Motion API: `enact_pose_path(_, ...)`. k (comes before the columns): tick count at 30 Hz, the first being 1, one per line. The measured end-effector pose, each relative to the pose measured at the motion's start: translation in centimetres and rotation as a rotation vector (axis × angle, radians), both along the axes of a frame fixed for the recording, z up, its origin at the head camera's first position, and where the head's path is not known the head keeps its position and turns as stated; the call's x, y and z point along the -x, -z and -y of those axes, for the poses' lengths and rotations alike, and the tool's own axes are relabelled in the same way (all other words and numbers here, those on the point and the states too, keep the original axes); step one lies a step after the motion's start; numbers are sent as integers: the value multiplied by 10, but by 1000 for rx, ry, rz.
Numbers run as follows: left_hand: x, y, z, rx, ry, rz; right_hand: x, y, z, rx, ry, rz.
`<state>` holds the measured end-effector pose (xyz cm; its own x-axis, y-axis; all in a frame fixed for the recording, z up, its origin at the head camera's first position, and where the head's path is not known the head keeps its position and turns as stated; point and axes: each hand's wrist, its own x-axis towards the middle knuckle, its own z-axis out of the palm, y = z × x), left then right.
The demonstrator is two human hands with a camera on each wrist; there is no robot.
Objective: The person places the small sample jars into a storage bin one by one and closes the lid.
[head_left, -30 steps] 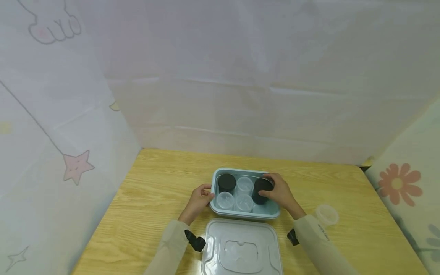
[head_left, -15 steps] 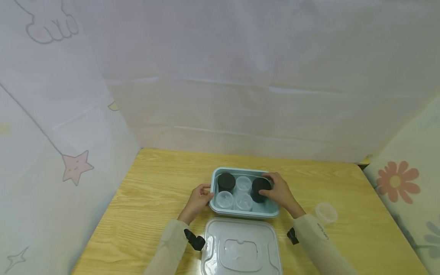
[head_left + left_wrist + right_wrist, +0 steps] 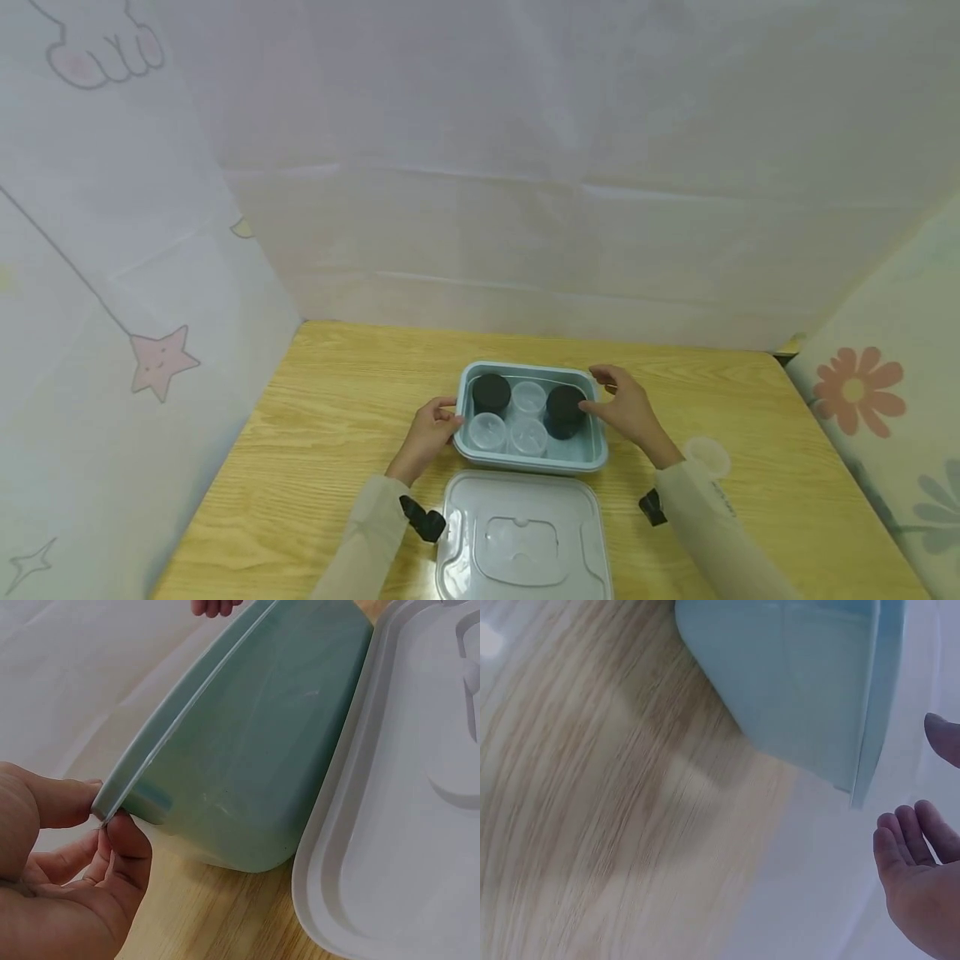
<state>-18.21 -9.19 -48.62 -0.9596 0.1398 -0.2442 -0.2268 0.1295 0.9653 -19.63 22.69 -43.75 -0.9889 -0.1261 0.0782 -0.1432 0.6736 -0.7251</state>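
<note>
A light blue plastic storage box [image 3: 577, 460] stands on the table, holding two black-lidded jars and several small clear cups. My left hand [image 3: 431, 432] pinches the box's left rim between thumb and bent fingers, as the left wrist view shows close up. Over the right end hovers my right hand [image 3: 628, 408], thumb and fingers spread with nothing between them. Its thumb tip is right by the right black-lidded jar [image 3: 566, 403]. The other black-lidded jar [image 3: 491, 392] sits in the back left corner. Clear cups [image 3: 528, 398] stand between the jars and along the front left.
A whitish translucent lid [image 3: 525, 542] lies flat in front of the box, close to its near side. Right of the right forearm is a round clear lid or cup [image 3: 708, 456] on the wooden table [image 3: 330, 400]. Printed cloth walls [image 3: 510, 250] rise behind and at both sides.
My right hand has let go of the right black-lidded jar, which now rests in the box, and has drawn back to the right with fingers spread. The left hand keeps its grip.
</note>
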Motion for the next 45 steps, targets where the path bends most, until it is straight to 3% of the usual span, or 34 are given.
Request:
enact_pose_path(9, 1, 1, 2, 10, -4, -7, -10, -8, -19, -1, 11, -14)
enact_pose_path(24, 1, 0, 5, 0, -22, 13, -37, -11, -84, -48, 62, 2)
enact_pose_path(35, 0, 1, 7, -2, -16, 2, -56, -7, -120, -126, 125, 5)
enact_pose_path(45, 5, 2, 8, 13, -9, -8, -64, 6, -139, -133, 120, 32)
